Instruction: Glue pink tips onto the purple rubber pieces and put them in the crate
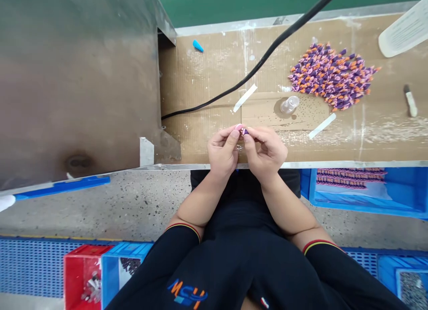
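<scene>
Across the middle of the frame runs a cardboard-covered counter [368, 142], with a blue plastic crate [364, 204] below it at right. On the counter's upper right lies a heap of small purple-and-orange pointed pieces [334, 76], just above a small clear plastic container [289, 105]. At centre, near the counter's front edge, the left hand [223, 151] and right hand [265, 149] meet, each grip pressed together, pinching one small purple-and-pink piece [245, 131].
</scene>
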`<state>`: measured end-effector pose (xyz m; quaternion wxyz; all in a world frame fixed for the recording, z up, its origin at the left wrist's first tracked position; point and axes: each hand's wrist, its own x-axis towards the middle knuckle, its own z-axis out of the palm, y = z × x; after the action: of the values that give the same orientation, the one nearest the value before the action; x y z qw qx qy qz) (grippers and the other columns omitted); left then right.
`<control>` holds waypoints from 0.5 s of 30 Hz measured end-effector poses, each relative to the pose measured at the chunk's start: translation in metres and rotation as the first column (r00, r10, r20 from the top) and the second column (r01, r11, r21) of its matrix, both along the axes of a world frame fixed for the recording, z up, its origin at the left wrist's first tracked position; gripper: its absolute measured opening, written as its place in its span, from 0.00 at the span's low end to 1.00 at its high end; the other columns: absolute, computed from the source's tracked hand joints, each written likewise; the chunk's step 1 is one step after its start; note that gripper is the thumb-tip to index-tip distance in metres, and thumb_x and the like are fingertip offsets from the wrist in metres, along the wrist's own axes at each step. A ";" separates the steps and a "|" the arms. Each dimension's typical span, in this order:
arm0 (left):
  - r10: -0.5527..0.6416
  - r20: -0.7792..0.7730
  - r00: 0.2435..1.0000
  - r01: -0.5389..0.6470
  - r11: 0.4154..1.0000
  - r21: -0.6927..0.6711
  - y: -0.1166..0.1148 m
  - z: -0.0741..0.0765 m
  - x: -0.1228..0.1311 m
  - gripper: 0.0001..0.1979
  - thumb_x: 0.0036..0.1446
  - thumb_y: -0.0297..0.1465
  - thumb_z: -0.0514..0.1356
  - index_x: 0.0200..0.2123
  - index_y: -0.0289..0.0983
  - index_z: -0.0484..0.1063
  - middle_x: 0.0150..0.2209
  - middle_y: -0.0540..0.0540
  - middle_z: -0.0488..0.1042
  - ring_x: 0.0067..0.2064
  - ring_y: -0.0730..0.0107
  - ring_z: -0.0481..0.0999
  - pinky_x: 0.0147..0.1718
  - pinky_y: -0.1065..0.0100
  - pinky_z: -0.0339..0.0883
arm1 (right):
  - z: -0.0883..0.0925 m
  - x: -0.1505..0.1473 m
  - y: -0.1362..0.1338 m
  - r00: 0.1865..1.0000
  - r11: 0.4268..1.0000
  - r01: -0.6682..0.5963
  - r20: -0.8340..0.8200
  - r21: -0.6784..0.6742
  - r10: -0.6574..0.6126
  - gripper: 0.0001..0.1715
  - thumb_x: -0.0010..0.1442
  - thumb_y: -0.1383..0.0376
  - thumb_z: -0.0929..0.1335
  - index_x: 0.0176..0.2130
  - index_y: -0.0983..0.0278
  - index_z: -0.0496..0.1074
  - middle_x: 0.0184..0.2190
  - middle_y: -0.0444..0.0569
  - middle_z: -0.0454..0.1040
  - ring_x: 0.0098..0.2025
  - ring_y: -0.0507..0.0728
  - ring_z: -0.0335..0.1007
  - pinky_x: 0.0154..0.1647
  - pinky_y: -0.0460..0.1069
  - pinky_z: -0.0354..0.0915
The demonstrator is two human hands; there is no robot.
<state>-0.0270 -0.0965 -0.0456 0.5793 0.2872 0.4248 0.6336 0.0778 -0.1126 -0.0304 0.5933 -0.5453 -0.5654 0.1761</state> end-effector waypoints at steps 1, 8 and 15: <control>-0.005 0.002 1.000 0.005 1.000 -0.010 0.000 0.000 -0.001 0.21 0.50 0.54 0.83 0.38 0.47 0.89 0.42 0.49 0.89 0.42 0.68 0.88 0.46 0.62 0.87 | 0.000 0.000 0.000 1.000 1.000 -0.001 -0.002 -0.028 0.001 0.09 0.74 0.55 0.72 0.46 0.51 0.85 0.42 0.49 0.89 0.44 0.63 0.88 0.48 0.63 0.86; -0.069 0.040 0.997 0.069 0.998 -0.007 -0.001 -0.002 -0.006 0.18 0.52 0.51 0.83 0.37 0.47 0.89 0.42 0.49 0.88 0.44 0.66 0.88 0.52 0.59 0.86 | 0.004 -0.003 -0.002 1.000 1.000 -0.012 -0.006 -0.021 0.012 0.08 0.75 0.57 0.73 0.46 0.51 0.85 0.42 0.49 0.90 0.45 0.62 0.89 0.47 0.61 0.87; -0.061 0.106 0.992 0.057 0.997 0.044 -0.001 0.004 -0.004 0.14 0.54 0.47 0.83 0.35 0.47 0.90 0.41 0.49 0.88 0.41 0.71 0.87 0.47 0.67 0.84 | 0.000 -0.005 0.002 1.000 0.996 -0.027 -0.009 0.090 0.028 0.07 0.75 0.62 0.73 0.48 0.54 0.84 0.43 0.47 0.90 0.44 0.59 0.90 0.43 0.56 0.88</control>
<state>-0.0314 -0.0975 -0.0421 0.6137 0.2769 0.3712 0.6394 0.0724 -0.1109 -0.0303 0.6178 -0.5092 -0.5771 0.1612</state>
